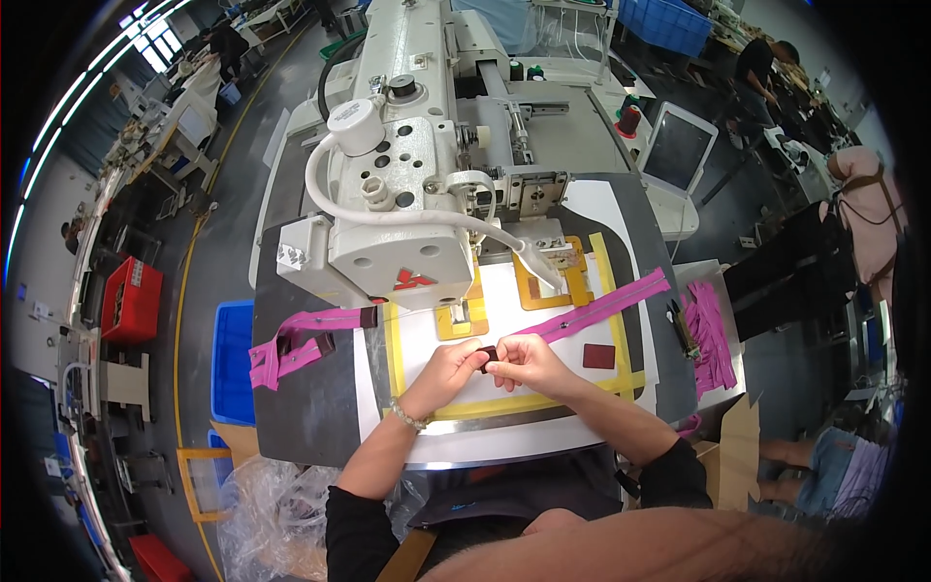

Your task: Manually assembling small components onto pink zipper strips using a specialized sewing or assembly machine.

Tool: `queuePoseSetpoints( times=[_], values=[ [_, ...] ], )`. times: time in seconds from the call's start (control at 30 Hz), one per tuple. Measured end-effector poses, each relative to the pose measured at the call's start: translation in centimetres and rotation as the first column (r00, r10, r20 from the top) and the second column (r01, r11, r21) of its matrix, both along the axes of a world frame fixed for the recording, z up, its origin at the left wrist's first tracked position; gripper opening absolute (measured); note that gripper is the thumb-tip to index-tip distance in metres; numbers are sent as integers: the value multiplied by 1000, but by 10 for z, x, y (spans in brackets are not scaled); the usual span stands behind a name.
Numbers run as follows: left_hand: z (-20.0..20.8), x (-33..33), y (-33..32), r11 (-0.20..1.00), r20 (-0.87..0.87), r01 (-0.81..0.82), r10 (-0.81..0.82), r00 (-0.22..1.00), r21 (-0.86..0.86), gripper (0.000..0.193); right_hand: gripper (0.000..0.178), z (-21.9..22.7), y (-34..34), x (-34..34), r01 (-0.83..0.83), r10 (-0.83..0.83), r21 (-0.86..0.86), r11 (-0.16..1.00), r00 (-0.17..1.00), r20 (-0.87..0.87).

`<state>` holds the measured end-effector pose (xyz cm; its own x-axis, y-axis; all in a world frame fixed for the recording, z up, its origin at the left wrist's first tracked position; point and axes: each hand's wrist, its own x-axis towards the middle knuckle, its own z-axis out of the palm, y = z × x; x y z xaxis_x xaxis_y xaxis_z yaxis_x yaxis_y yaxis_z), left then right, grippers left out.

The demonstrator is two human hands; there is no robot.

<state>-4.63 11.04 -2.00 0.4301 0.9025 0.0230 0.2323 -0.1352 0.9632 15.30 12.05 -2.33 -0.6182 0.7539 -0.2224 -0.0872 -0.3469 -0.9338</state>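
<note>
My left hand (446,378) and my right hand (531,366) meet over the white work plate (436,367), pinching a small dark maroon patch (488,360) between their fingertips. A pink zipper (603,307) runs from my right hand up to the right across the plate; whether its end joins the patch is hidden by the fingers. Just right of my right hand lies a flat maroon rectangle (598,356). Beyond the hands, the white sewing machine head (402,254) stands over yellow clamp frames (555,284).
Another pink zipper (315,322) with dark ends lies folded at the left of the table. Several pink zippers (710,335) fill a box at the right, near a screen (678,145). A blue bin (234,361) and clear plastic wrap (276,514) are at the left. Other people work farther off.
</note>
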Motion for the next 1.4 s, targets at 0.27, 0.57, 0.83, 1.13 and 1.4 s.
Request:
queuePoseSetpoints(
  times=[0.27,0.57,0.83,1.13,1.4],
  values=[
    [-5,-4,4,1000,-70,22,-23,997,-18,22,19,-2,-1,0,0,0,17,1000,1000,4],
    [4,-2,5,999,-46,35,-35,998,-12,26,19,0,-1,0,-15,15,29,999,1000,6],
    [10,2,3,990,-177,-4,30,984,143,26,19,1,-1,0,-12,12,39,999,1000,13],
    [15,-19,13,987,-247,115,-86,965,108,27,20,8,23,0,-148,126,99,984,971,202],
    [2,-27,26,940,-277,-246,308,910,237,18,18,15,73,-28,-102,78,63,993,950,303]
  ],
)
